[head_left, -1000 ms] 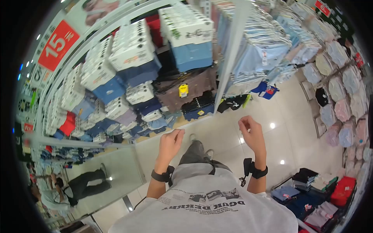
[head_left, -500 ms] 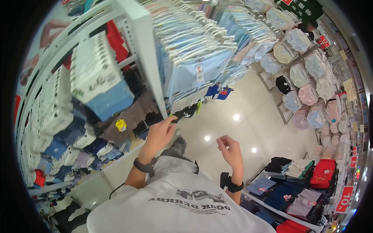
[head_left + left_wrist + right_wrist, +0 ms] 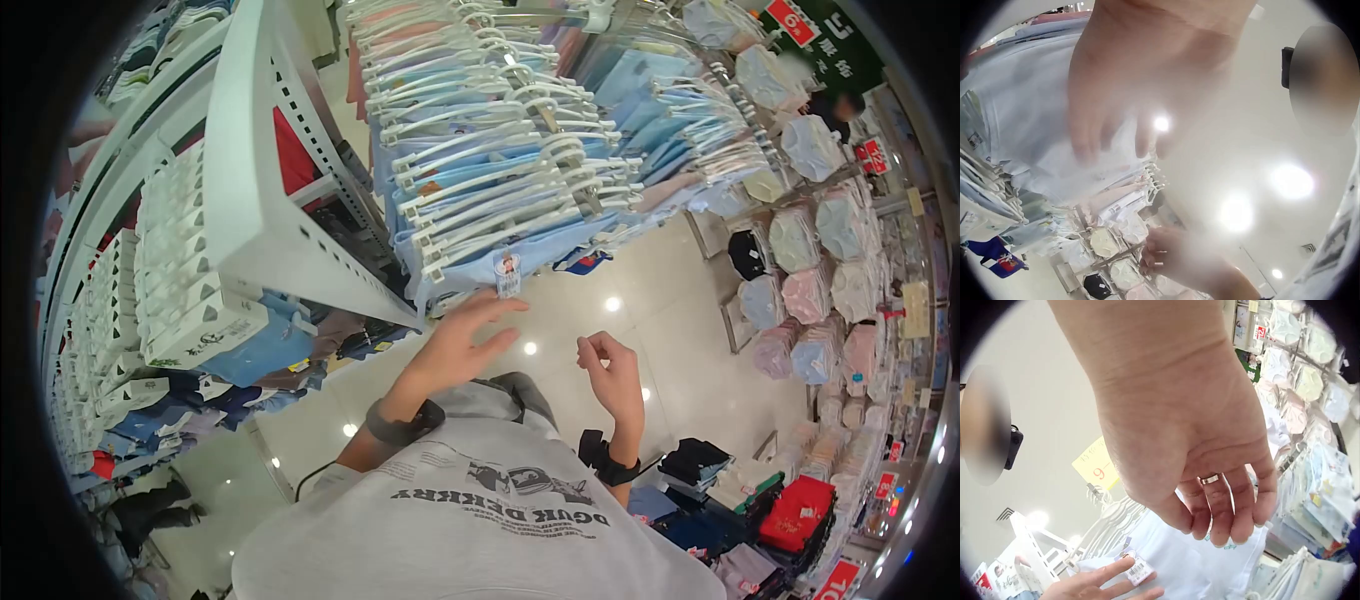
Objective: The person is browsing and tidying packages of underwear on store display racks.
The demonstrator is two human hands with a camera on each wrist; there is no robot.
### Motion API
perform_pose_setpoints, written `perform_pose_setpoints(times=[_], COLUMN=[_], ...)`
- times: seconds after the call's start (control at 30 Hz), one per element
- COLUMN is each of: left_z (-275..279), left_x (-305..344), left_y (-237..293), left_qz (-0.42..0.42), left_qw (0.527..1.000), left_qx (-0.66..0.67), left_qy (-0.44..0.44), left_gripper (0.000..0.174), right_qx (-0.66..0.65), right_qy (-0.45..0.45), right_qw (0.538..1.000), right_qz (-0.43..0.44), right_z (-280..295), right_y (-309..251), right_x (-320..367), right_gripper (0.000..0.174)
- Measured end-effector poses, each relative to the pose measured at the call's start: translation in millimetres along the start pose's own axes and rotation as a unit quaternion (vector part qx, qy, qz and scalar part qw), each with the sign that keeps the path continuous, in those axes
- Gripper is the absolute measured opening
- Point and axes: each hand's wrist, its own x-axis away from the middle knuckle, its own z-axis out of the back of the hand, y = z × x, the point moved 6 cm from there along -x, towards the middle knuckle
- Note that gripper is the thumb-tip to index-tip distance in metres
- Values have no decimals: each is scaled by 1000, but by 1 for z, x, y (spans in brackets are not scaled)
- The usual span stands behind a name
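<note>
Light blue garments [image 3: 460, 270] hang on a dense row of white hangers [image 3: 520, 200], the nearest one carrying a white tag [image 3: 508, 272]. My left hand [image 3: 450, 345], fingers extended and spread, is at the lower edge of that front garment, just below the tag; whether it touches the cloth I cannot tell. The right hand [image 3: 612, 380] hangs in the air to the right over the floor, fingers loosely bent, holding nothing. In the right wrist view my right hand [image 3: 1191, 450] wears a ring, and the left fingers [image 3: 1116, 575] lie beside the tag.
At left stands a white shelf frame [image 3: 250, 170] with boxed clothes [image 3: 190, 290]. Racks of pale underwear [image 3: 800, 290] line the right side. Folded clothes, among them a red stack [image 3: 797, 515], lie at lower right. Tiled floor [image 3: 560, 330] runs between them.
The view has shifted toward the hanger row, which is now larger and nearer. My left hand has moved from above the floor to the front garment, its fingers spreading. The right hand stays raised and empty.
</note>
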Motion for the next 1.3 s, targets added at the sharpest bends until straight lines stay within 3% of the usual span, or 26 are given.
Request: perform_pose_setpoints(times=[0.3,0.43,0.57,0.7,0.93,1.17,1.3], left_z=[-7,-19,-30,-46,-77,-119,-124], left_x=[-4,1,0,-3,15,34,54], left_y=[-8,-14,-5,13,-2,-7,1], left_qz=[65,78,109,95,94,153,146], left_qw=[996,981,947,922,874,891,910], left_qx=[42,87,111,125,93,81,75], left_qy=[46,156,280,355,468,420,381], left_gripper=[24,26,42,51,56,46,35], right_qx=[-1,4,-8,-7,-24,-3,17], right_qy=[-117,-137,-160,-193,-245,-275,-294], right_qw=[990,986,978,971,959,952,946], right_qz=[79,97,129,145,141,132,138], right_z=[13,38,60,74,93,110,99], right_y=[6,0,15,34,66,91,81], right_x=[-82,-102,-119,-126,-125,-108,-86], right_gripper=[22,22,24,25,23,18,16])
